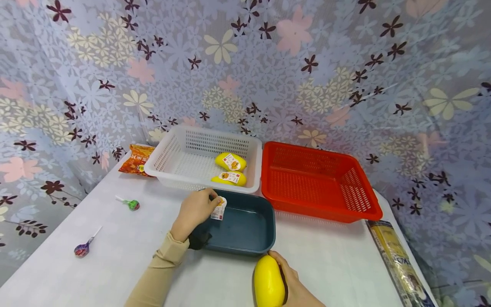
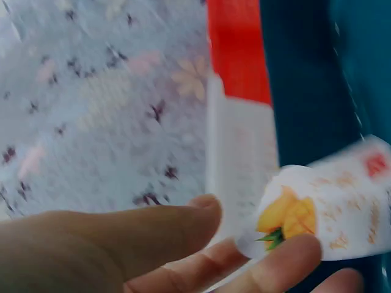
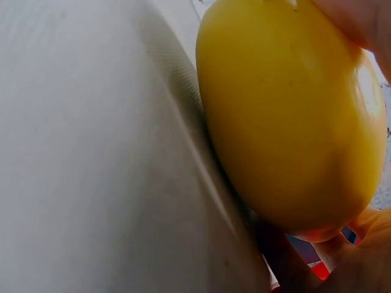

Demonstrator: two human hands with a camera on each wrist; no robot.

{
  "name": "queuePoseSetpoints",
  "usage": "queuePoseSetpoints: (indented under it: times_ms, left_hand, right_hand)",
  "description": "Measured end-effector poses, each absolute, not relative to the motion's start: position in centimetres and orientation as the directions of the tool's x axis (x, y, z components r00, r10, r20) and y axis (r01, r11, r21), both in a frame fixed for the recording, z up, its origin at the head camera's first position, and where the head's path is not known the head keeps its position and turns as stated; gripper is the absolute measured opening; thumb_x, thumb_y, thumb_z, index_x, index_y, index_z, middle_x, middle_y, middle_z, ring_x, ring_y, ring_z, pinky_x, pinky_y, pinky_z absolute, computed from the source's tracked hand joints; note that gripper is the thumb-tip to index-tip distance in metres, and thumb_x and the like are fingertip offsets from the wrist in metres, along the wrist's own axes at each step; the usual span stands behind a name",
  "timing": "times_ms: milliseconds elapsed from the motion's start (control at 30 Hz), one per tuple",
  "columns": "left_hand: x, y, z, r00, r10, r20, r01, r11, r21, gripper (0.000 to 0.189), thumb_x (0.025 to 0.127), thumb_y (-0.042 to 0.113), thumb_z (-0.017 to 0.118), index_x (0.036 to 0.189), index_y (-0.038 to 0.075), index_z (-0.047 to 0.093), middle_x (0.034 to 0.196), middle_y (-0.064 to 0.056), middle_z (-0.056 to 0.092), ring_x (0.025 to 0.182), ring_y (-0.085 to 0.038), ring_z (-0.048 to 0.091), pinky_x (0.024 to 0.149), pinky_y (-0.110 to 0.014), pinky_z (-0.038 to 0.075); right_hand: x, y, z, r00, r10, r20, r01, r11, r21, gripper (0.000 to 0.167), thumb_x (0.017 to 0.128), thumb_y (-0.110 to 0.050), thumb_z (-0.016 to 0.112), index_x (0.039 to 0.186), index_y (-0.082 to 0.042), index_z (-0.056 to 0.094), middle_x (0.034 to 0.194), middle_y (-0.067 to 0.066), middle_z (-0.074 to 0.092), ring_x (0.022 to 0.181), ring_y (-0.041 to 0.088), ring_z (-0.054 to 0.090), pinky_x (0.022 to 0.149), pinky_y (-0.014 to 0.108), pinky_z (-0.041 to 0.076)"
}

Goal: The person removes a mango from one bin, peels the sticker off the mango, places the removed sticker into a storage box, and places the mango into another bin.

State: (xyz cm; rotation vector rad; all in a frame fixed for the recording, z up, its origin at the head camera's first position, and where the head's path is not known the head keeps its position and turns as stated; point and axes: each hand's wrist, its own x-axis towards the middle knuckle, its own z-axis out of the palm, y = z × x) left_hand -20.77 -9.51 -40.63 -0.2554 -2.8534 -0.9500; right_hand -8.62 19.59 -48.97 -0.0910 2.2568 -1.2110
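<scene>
My left hand [image 1: 197, 209] is over the left side of a dark teal tray [image 1: 249, 251], holding a white label [image 1: 220, 209] by its edge. A mango picture and small print show on the label [image 2: 317, 213] in the left wrist view, where the thumb stands apart from it. My right hand [image 1: 289, 279] grips a smooth yellow mango [image 1: 269, 281] from its right side, at the table's front below the tray. No label shows on the visible side of this mango [image 3: 287, 122] in the right wrist view. Two labelled mangoes [image 1: 231, 162] lie in a white basket [image 1: 203, 133].
A red basket [image 1: 318, 213] stands right of the white one, behind the tray. An orange snack bag [image 1: 137, 160] lies at the back left. Two lollipops, one green [image 1: 133, 205] and one purple [image 1: 82, 250], lie at left. A long clear-and-yellow package [image 1: 399, 260] lies along the right edge.
</scene>
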Motion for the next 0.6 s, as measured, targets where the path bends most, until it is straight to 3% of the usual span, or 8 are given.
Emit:
queuePoseSetpoints:
  times_ms: [267,500,600]
  left_hand:
    - [-22.3,-10.6,-42.1,-0.982,0.183,-0.042,0.123,0.796,0.593,0.028,0.097,0.022,0.057,0.102,-0.004,0.064,0.063,-0.005,0.048,0.053,-0.015,0.042,0.053,-0.025,0.034]
    - [-22.6,-9.9,-43.0,-0.944,0.237,-0.228,0.081,0.838,0.540,0.047,0.099,0.029,0.054,0.128,-0.007,0.045,0.094,-0.018,0.064,0.075,-0.023,0.060,0.071,-0.038,0.050]
    - [-22.6,-9.5,-43.1,-0.943,0.226,-0.246,0.062,0.842,0.537,0.049,0.099,0.031,0.053,0.134,-0.001,0.040,0.080,-0.013,0.062,0.064,-0.021,0.057,0.061,-0.035,0.047]
  right_hand:
    - [-8.6,19.4,-49.0,-0.830,-0.305,-0.468,0.222,0.588,-0.778,0.121,0.064,-0.048,0.085,0.152,-0.035,0.004,0.153,0.011,0.020,0.123,0.035,0.032,0.094,0.068,0.041]
    - [-8.5,19.3,-48.9,-0.829,-0.308,-0.467,0.221,0.586,-0.779,0.121,0.064,-0.048,0.085,0.152,-0.037,0.003,0.155,0.010,0.019,0.124,0.035,0.031,0.095,0.068,0.040]
    - [-8.6,19.5,-48.9,-0.827,-0.308,-0.471,0.221,0.591,-0.776,0.120,0.064,-0.048,0.085,0.152,-0.039,0.003,0.154,0.011,0.019,0.124,0.035,0.032,0.095,0.068,0.041]
